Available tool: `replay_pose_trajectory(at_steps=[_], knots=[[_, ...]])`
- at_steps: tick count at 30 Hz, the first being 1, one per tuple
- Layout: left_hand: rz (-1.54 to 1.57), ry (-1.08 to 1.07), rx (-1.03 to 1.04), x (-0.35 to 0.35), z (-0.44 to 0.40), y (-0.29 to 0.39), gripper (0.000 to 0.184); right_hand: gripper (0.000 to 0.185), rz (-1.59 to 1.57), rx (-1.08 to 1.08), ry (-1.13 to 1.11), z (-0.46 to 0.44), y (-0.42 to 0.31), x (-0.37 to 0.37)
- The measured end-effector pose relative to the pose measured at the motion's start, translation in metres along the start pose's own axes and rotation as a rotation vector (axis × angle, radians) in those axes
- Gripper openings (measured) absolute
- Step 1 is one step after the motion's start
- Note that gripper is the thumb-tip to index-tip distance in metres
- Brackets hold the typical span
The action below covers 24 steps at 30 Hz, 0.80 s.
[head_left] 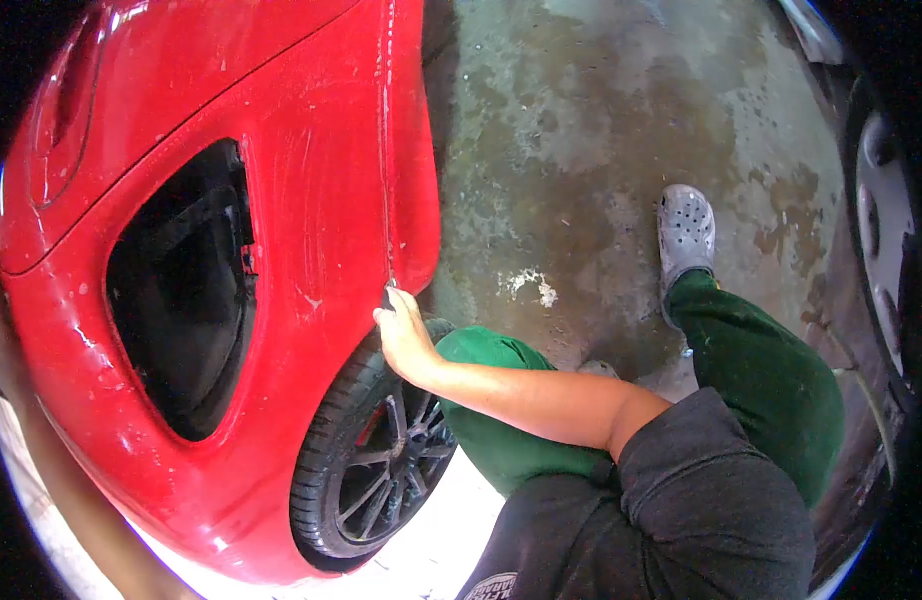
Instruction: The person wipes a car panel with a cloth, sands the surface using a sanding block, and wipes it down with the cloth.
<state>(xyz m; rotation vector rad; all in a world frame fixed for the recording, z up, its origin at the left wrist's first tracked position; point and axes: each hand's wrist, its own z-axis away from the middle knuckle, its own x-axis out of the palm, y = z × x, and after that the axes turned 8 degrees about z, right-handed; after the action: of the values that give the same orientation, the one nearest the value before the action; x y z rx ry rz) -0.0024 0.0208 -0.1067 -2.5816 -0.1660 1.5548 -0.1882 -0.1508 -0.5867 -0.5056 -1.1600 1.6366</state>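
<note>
My right hand is closed, thumb and fingers pinching a small dark object with a pale tip. This object touches or nearly touches the lower end of a long narrow seam on the red car body, just above the wheel. What exactly the object is, I cannot make out. A blurred tan shape that may be my left forearm runs along the left edge; no left hand shows.
A dark side window is set in the red panel. My grey clog stands on the wet, stained floor, near white specks. Along the right edge is part of another vehicle with a wheel, and a thin hose or cable.
</note>
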Motion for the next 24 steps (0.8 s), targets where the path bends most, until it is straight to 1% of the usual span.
replay_pose_trajectory(at_steps=[3, 4, 5, 7, 9, 12, 13, 15, 16, 17, 18, 21, 22, 24], knots=[[0.001, 0.017, -0.061, -0.002, 0.001, 0.007, 0.027, 0.05, 0.031, -0.013, -0.048, 0.005, -0.007, 0.005], [0.004, 0.02, -0.08, -0.001, 0.001, 0.011, 0.027, 0.047, 0.168, -0.203, -0.067, 0.015, 0.003, 0.02], [0.011, 0.022, -0.102, 0.002, 0.001, 0.015, 0.027, 0.046, 0.013, -0.077, -0.069, 0.036, -0.041, 0.008], [0.03, 0.025, -0.126, 0.006, 0.002, 0.017, 0.028, 0.061, -0.011, -0.142, -0.214, 0.078, -0.074, 0.008], [0.047, 0.036, -0.132, 0.004, 0.003, 0.015, 0.028, 0.066, -0.155, -0.123, -0.306, 0.1, -0.089, 0.005], [0.028, 0.036, -0.084, 0.001, 0.003, 0.008, 0.026, 0.067, -0.036, -0.111, -0.265, 0.079, -0.073, 0.006], [0.022, 0.037, -0.068, 0.0, 0.002, 0.006, 0.025, 0.067, 0.002, -0.081, -0.208, 0.063, -0.062, 0.007], [0.017, 0.039, -0.036, 0.002, 0.002, 0.003, 0.024, 0.067, -0.04, -0.039, -0.1, 0.034, -0.04, 0.013], [0.012, 0.037, -0.055, 0.004, 0.002, 0.006, 0.024, 0.068, -0.004, -0.028, -0.073, 0.015, -0.023, 0.02], [0.006, 0.038, -0.075, 0.004, 0.001, 0.012, 0.024, 0.068, 0.033, -0.019, -0.047, -0.002, -0.025, 0.016], [-0.001, 0.038, -0.095, 0.003, 0.002, 0.014, 0.024, 0.068, -0.066, 0.098, -0.032, -0.007, -0.031, 0.011], [0.029, 0.06, -0.117, 0.001, 0.0, 0.009, 0.025, 0.066, -0.035, 0.068, -0.005, 0.003, -0.027, 0.017], [0.027, 0.048, -0.085, -0.001, -0.001, 0.004, 0.025, 0.061, -0.053, 0.015, 0.083, 0.002, -0.023, 0.02], [0.022, 0.016, -0.023, -0.003, -0.002, -0.005, 0.025, 0.061, -0.037, 0.041, 0.079, -0.011, -0.029, 0.011]])
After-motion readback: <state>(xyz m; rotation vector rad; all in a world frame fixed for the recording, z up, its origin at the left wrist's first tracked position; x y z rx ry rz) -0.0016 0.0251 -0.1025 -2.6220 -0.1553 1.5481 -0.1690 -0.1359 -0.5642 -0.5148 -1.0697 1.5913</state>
